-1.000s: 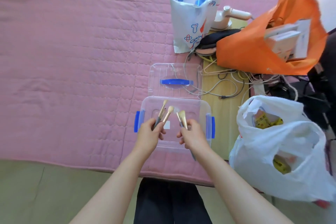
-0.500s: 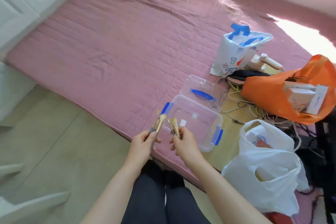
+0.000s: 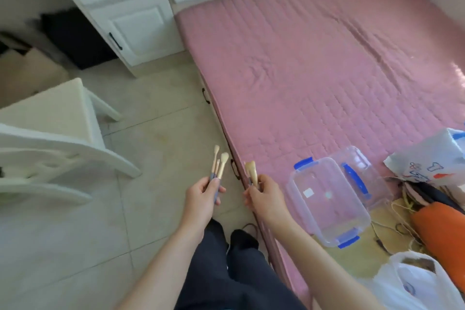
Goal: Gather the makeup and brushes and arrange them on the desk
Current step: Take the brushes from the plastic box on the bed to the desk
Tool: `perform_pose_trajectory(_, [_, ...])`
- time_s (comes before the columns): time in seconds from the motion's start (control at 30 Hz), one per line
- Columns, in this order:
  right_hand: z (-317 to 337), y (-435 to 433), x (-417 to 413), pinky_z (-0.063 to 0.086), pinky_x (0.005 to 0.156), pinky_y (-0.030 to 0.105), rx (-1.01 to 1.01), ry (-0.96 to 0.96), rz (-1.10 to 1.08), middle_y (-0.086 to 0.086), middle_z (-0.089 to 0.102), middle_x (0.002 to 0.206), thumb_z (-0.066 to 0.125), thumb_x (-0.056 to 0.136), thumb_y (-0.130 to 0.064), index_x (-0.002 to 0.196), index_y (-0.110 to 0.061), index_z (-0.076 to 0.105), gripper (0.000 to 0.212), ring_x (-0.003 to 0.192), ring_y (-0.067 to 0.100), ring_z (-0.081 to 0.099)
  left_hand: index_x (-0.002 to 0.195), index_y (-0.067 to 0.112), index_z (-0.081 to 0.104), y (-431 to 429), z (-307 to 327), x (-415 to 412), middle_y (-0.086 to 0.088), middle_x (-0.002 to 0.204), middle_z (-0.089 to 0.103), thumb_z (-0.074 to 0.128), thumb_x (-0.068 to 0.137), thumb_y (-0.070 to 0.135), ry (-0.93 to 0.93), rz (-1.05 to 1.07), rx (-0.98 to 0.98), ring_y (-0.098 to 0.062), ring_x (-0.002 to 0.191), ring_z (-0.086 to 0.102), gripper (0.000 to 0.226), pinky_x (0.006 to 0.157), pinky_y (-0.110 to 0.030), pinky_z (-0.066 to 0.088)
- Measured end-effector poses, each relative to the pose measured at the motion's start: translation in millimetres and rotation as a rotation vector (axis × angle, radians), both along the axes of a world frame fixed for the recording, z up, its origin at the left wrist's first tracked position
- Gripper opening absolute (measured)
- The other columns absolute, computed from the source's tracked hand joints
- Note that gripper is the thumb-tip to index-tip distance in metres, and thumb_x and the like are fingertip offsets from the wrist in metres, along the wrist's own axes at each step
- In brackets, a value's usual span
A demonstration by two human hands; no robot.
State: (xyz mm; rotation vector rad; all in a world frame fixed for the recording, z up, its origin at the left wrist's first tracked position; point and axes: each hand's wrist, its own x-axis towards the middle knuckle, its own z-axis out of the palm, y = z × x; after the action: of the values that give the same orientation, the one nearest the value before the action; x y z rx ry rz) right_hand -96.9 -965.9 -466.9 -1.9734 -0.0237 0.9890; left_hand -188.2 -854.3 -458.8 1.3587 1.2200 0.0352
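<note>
White chair (image 3: 50, 153), cut off at left. The left hand (image 3: 201, 194) grips three brushes (image 3: 219, 165) over the floor (image 3: 156, 148) — handles half buried in its grip. The right hand (image 3: 264, 196) clasps a blurred brush bunch (image 3: 251, 172) at the bed (image 3: 314, 70) edge, near the clear box (image 3: 327, 199).
</note>
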Motion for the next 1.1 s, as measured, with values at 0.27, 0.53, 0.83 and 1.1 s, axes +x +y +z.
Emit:
perform_pose_trajectory(0.27, [12,70,-20,0.05,0.056,0.028,0.024,0.04,0.218,0.006,0.063,0.077,0.041,0.089,-0.002,0.092,-0.016,0.056,0.021,0.062,0.017,0.058,0.093,0.011,0.068,41,13,-47,0.004,0.071,0.063,0.051,0.096,0.022,-0.053,0.272,0.014,-0.011,0.06,0.05,0.02,0.069,-0.033,0.049])
perform_pose_trajectory(0.53, [25,139,-52,0.044,0.051,0.021,-0.006,0.013,0.377,0.005,0.064,0.085,0.046,0.09,-0.005,0.094,-0.019,0.056,0.018,0.064,0.013,0.06,0.08,0.006,0.066,97,15,-89,0.01,0.056,0.056,0.052,0.095,0.021,-0.06,0.404,0.013,-0.013,0.06,0.047,0.026,0.057,-0.023,0.04])
perform_pose_trajectory(0.83, [31,224,-84,0.047,0.055,0.023,-0.02,0.019,0.395,0.006,0.066,0.086,0.045,0.093,-0.008,0.103,-0.017,0.057,0.018,0.067,0.014,0.061,0.09,0.01,0.066,188,19,-128,-0.002,0.074,0.063,0.049,0.097,0.019,-0.111,0.443,0.021,-0.009,0.054,0.052,0.021,0.054,-0.023,0.046])
perform_pose_trajectory(1.1, [32,285,-87,0.046,0.055,0.022,-0.016,0.023,0.387,0.005,0.065,0.085,0.047,0.094,-0.01,0.107,-0.015,0.057,0.017,0.067,0.014,0.06,0.092,0.011,0.066,245,16,-139,-0.001,0.073,0.062,0.051,0.097,0.018,-0.143,0.498,-0.015,-0.013,0.053,0.043,0.018,0.052,-0.025,0.038])
